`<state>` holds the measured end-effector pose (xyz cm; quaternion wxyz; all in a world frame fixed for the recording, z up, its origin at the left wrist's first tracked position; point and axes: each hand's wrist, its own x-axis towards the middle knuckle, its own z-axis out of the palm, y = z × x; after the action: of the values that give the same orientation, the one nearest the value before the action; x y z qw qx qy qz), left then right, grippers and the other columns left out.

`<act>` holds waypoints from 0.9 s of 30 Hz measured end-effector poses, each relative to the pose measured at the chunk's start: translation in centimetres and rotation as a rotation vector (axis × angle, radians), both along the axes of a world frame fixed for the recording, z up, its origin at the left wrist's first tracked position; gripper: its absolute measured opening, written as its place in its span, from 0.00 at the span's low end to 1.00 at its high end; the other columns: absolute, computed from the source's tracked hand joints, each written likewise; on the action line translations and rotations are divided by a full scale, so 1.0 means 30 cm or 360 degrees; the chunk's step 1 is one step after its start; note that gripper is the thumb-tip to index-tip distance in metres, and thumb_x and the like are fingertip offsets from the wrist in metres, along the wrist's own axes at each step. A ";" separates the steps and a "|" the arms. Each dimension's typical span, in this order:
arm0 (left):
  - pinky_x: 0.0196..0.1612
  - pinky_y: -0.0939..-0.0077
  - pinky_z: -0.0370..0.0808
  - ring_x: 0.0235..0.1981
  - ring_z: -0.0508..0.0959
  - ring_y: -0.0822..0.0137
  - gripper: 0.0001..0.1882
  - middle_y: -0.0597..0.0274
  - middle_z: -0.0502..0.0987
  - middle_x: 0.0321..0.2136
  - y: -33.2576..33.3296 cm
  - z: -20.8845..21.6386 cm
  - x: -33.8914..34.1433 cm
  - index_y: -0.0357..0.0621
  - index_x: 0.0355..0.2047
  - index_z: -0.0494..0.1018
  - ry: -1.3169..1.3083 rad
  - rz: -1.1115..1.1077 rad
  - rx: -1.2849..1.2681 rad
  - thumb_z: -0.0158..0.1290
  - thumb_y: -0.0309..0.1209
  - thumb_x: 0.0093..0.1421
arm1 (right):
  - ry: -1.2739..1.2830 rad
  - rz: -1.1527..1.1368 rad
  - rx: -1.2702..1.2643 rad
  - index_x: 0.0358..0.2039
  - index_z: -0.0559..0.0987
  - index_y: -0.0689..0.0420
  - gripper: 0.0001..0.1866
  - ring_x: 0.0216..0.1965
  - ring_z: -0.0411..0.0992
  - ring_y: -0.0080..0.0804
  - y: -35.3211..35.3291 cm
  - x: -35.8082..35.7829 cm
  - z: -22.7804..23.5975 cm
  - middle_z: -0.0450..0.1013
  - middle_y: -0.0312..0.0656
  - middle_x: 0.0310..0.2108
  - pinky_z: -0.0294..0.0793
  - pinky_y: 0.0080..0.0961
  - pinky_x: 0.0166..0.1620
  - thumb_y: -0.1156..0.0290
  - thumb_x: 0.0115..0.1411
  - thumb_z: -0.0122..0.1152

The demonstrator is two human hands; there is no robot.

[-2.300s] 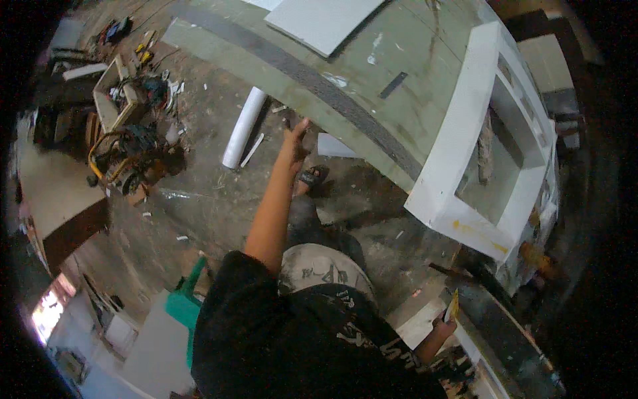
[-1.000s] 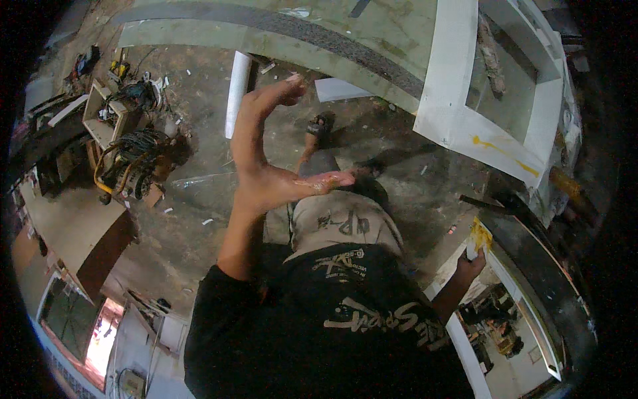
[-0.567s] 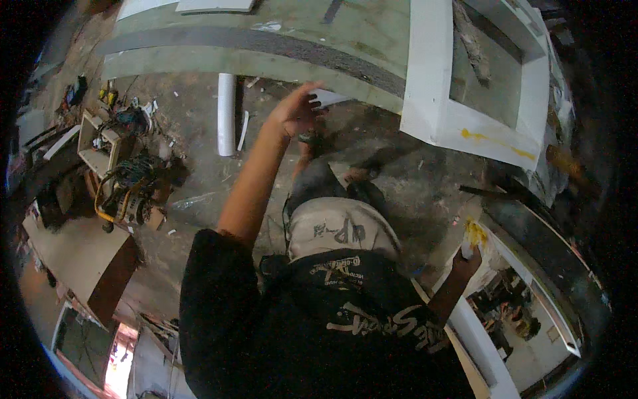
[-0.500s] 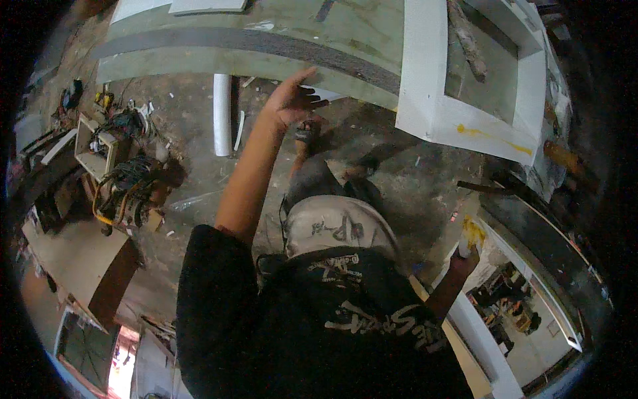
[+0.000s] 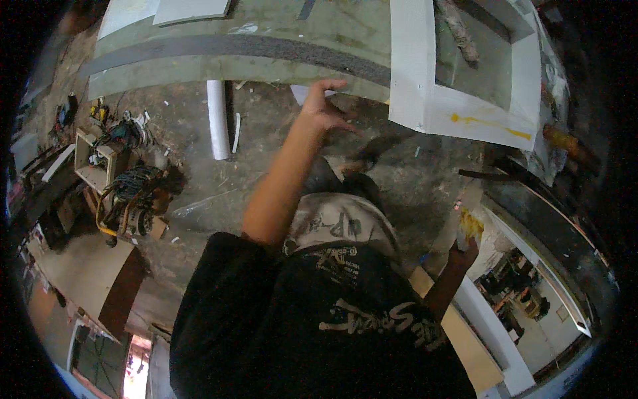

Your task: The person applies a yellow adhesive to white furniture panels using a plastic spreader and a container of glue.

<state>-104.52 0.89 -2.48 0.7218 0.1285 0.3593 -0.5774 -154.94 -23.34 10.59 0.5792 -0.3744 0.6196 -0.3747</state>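
Observation:
My left hand [image 5: 325, 112] hangs just off the near edge of a greenish worktop [image 5: 259, 73], thumb and fingers spread with nothing in them. Off to my right side, my right hand [image 5: 463, 254] is wrapped round a pale translucent container [image 5: 471, 228] smeared with yellow; its exact kind is too blurred to tell. A white box frame [image 5: 415, 100] sits at the worktop's right end, and a yellow streak [image 5: 492, 126] runs along its front face. Inside the frame lies a rough, pale stick-like piece [image 5: 458, 33].
A white roll [image 5: 217, 120] lies on the floor below the worktop. At left are a small wooden box [image 5: 90, 159], tangled cables [image 5: 136, 183] and a brown board [image 5: 86, 272]. A white-edged mirror [image 5: 525, 299] and a dark panel [image 5: 538, 226] lean at right.
My left hand has moved right along the worktop's near edge, still spread. My right hand keeps the yellow-smeared container at my side. The whole view has shifted slightly.

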 end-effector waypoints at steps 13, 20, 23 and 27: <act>0.58 0.51 0.63 0.57 0.67 0.54 0.31 0.56 0.69 0.56 0.072 -0.235 -0.393 0.47 0.53 0.69 -0.0792 -0.0671 0.0312 0.64 0.36 0.47 | 0.0010 0.0040 -0.0005 0.55 0.68 0.66 0.25 0.49 0.73 0.39 -0.007 0.029 -0.005 0.71 0.47 0.50 0.76 0.31 0.50 0.68 0.60 0.61; 0.59 0.64 0.66 0.54 0.73 0.56 0.47 0.50 0.72 0.54 0.357 0.278 -0.140 0.36 0.60 0.64 -0.2223 -0.0567 0.0580 0.72 0.37 0.40 | 0.0023 0.0015 0.0022 0.55 0.69 0.66 0.25 0.49 0.73 0.39 -0.011 0.017 -0.007 0.72 0.47 0.49 0.76 0.31 0.50 0.68 0.60 0.61; 0.56 0.64 0.69 0.51 0.75 0.56 0.49 0.48 0.75 0.50 0.351 0.385 -0.108 0.37 0.59 0.65 -0.2708 -0.0774 0.0702 0.73 0.39 0.37 | 0.0033 0.0017 0.0037 0.55 0.69 0.66 0.25 0.48 0.73 0.38 -0.004 0.023 -0.018 0.72 0.46 0.49 0.76 0.31 0.50 0.68 0.60 0.62; 0.56 0.64 0.69 0.50 0.75 0.56 0.50 0.47 0.76 0.48 0.326 0.319 -0.117 0.35 0.58 0.66 -0.2787 -0.0731 0.0711 0.74 0.41 0.35 | 0.0033 0.0013 0.0026 0.55 0.69 0.66 0.25 0.48 0.73 0.38 0.008 0.023 -0.021 0.72 0.46 0.49 0.76 0.31 0.50 0.68 0.60 0.62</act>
<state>-108.04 10.66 7.10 0.5621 0.7220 -0.2445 -0.3208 -154.26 -23.11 9.95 0.5774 -0.3760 0.6271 -0.3633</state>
